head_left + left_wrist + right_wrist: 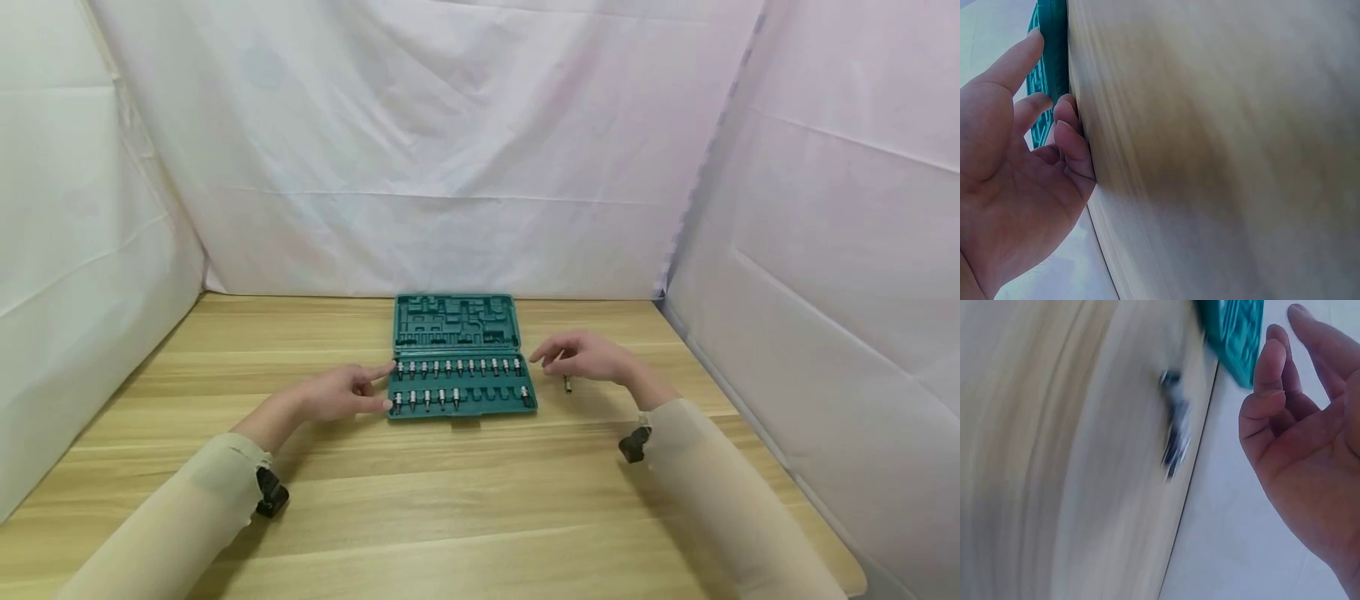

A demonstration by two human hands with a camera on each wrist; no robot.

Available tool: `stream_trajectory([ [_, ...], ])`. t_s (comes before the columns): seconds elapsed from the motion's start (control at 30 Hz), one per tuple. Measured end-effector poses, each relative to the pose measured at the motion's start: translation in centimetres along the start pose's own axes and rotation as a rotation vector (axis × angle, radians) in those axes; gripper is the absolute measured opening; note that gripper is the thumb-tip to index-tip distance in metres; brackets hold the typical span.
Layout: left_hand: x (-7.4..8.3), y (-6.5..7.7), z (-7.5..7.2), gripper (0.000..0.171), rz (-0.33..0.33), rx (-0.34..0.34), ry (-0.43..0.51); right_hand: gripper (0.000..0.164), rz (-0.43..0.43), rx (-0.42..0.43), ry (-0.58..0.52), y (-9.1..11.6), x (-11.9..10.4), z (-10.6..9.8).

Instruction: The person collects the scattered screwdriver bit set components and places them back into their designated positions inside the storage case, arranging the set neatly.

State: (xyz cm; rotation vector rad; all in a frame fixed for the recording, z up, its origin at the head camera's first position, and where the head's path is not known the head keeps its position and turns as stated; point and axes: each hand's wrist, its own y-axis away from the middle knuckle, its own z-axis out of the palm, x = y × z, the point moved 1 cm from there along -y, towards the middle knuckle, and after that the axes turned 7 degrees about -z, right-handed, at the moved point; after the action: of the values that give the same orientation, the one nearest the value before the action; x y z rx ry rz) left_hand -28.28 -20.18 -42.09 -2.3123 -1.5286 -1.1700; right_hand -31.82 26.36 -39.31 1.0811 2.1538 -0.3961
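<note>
Okay so, going left to right from the head view: a pale left sleeve comes in from about 7 o'clock with a black gadget at the wrist. Both hands look relaxed, neither pinching anything. The left hand sits at the case's 9 o'clock, index finger and thumb spread, both tips at its left edge, hiding tiny bits of it. The right hand hangs loosely bent at 3 o'clock, partly in the way of a loose bit. Its pale right sleeve runs off toward 5.

The case is dark green and lies open mid-desk, moulded lid at 12 o'clock. Silver-and-dark bits fill the back row; the front row has five on the left, bare slots, then a single bit at the right end. The loose bit lies outside, off the case's 3 o'clock side, pretty blurry in the right wrist view.

The desk is light, streaky wood grain, rounded at the 5 o'clock corner. White sheets hang around it: left sheet, creased back sheet, right sheet.
</note>
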Motion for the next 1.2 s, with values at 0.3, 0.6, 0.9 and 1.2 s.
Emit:
stream_trajectory([
  [0.3,0.0,-0.1,0.0,0.085,-0.001,-0.003,-0.010,0.027,0.051,0.010,0.108,2.6,3.5,-1.4],
  [0.6,0.1,0.0,0.0,0.085,0.015,-0.004,-0.013,0.025,0.136,-0.021,0.135,3.0,3.7,-1.0],
  [0.9,0.2,0.1,0.0,0.085,0.000,-0.001,-0.004,0.022,0.113,-0.040,0.176,2.5,3.5,-0.8],
  [1.2,0.3,0.1,0.0,0.085,0.000,-0.003,-0.016,0.014,0.119,-0.053,0.189,2.2,3.5,-0.4],
])
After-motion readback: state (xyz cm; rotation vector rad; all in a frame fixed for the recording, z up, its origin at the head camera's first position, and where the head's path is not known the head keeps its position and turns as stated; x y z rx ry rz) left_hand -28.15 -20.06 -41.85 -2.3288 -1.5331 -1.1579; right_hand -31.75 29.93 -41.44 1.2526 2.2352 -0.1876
